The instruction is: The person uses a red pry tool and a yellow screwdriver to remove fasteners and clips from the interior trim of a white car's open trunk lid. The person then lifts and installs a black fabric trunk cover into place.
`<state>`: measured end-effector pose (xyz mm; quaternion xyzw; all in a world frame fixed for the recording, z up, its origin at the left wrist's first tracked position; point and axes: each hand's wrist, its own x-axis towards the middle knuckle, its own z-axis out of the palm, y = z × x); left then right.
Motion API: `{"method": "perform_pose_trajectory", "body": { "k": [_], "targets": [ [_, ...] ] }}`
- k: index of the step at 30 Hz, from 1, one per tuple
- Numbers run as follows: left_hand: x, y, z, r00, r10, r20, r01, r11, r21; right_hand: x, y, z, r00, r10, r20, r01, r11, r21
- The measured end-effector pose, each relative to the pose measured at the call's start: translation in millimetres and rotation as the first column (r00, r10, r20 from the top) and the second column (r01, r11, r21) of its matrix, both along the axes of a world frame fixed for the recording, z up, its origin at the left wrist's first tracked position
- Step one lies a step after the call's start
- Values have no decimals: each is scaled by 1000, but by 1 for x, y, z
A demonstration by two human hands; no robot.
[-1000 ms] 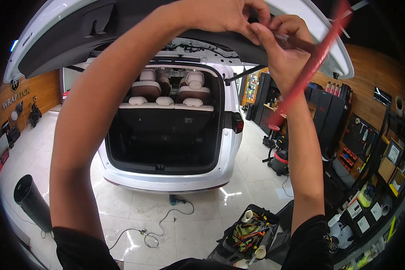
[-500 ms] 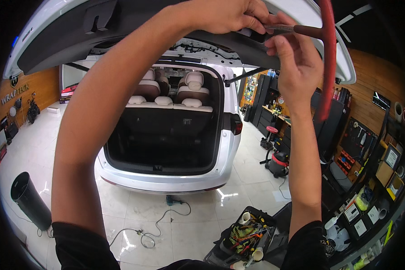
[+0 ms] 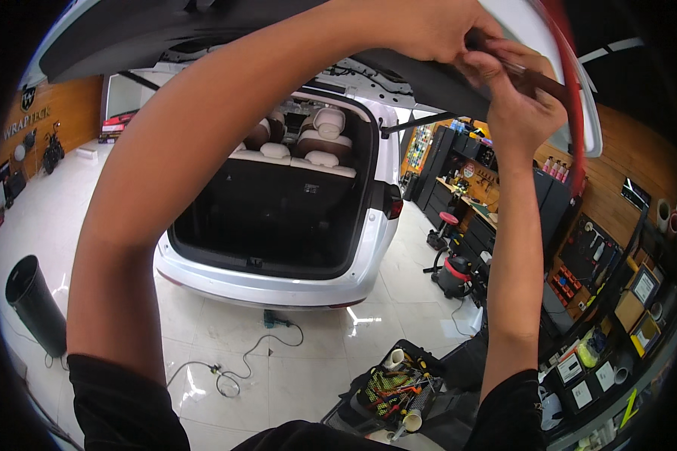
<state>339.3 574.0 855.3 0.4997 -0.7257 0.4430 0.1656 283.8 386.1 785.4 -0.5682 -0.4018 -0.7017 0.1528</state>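
Observation:
Both my hands are raised against the dark inner trim of the car's lifted tailgate. My right hand is closed around the shaft of a T-handled rod. The rod's long red crossbar stands just right of that hand, close to the camera and blurred. My left hand is bent over from the left, its fingertips pinched at the tip end of the rod, beside my right thumb. What the tip touches is hidden behind my fingers.
The open boot of the white car lies below my arms. On the floor are a corded power tool, a tool bag with several hand tools, a dark bin and a vacuum cleaner. Shelves stand at right.
The view has shifted a little. My hands have come closer together, moving right, and my right fingers have curled in from loosely spread to closed around the shaft.

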Motion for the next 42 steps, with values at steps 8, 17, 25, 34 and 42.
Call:
{"method": "perform_pose_trajectory", "body": {
  "k": [8, 17, 25, 34, 42],
  "targets": [
    [7, 12, 8, 994, -79, -73, 90, 980, 176, -9, 13, -12, 988, 130, -85, -137, 988, -71],
    [4, 18, 6, 998, -59, -36, 63, 990, 127, 8, 13, 7, 987, 127, 96, -123, 991, -45],
    [17, 14, 6, 995, -98, 37, 98, 995, 11, 11, 15, -2, 984, 179, -14, -180, 982, -48],
    [0, 17, 7, 999, 31, -23, -27, 986, 164, 14, 13, 5, 990, 133, 52, -133, 991, -5],
    [7, 20, 2, 986, -68, -149, 76, 996, 51, 28, 9, 0, 984, 175, 19, -173, 980, -94]
  ]
}}
